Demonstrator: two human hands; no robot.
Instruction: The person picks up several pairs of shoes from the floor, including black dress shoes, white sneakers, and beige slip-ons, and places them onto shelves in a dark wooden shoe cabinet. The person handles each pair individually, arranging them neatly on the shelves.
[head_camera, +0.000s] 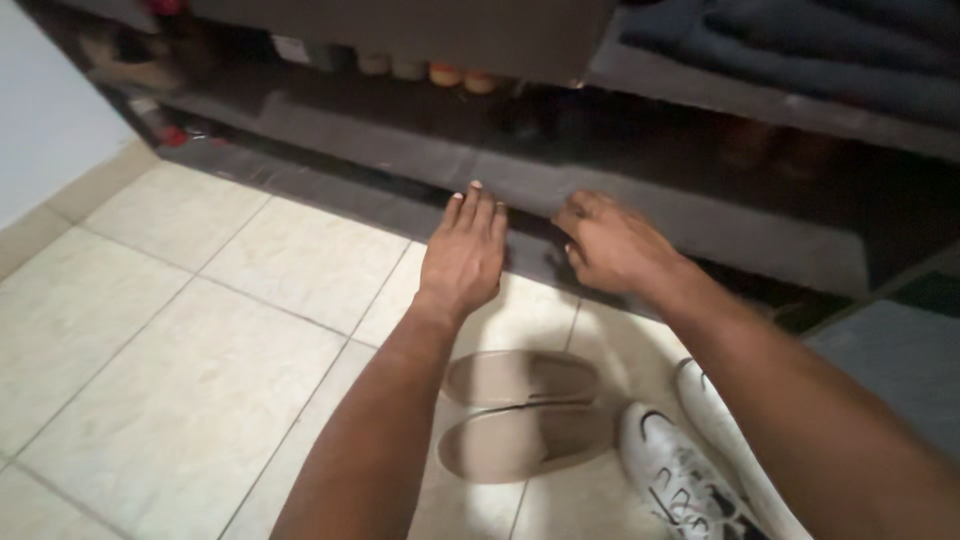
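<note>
We have both hands at the front edge of the lowest shelf of the dark, glossy shoe rack (640, 215). Our left hand (463, 255) lies flat, palm down, fingers straight and close together, their tips touching that edge and holding nothing. Our right hand (612, 243) is curled, knuckles up, fingers bent against the same edge just beside the left; we cannot tell whether it grips anything underneath.

What could go wrong, as we judge it: the shelf face looks smooth and shiny, so flat fingertips may slip off it, and the curled fingers could be pinched in the dark gap below the board. Behind our forearms, 2 beige slip-on shoes (525, 410) with soft matte uppers lie side by side on the pale glazed floor tiles (200, 350), and 2 white lace-up trainers (690, 460) with black markings lie just to their right. A knee or wrist drawn back could knock any of the 4.

The tiles are square, glossy, with thin grey joints. The upper shelves hold small rounded shoe toes (455, 75), dim and hard to make out, and folded dark grey cloth (800, 45) at the top right corner.
</note>
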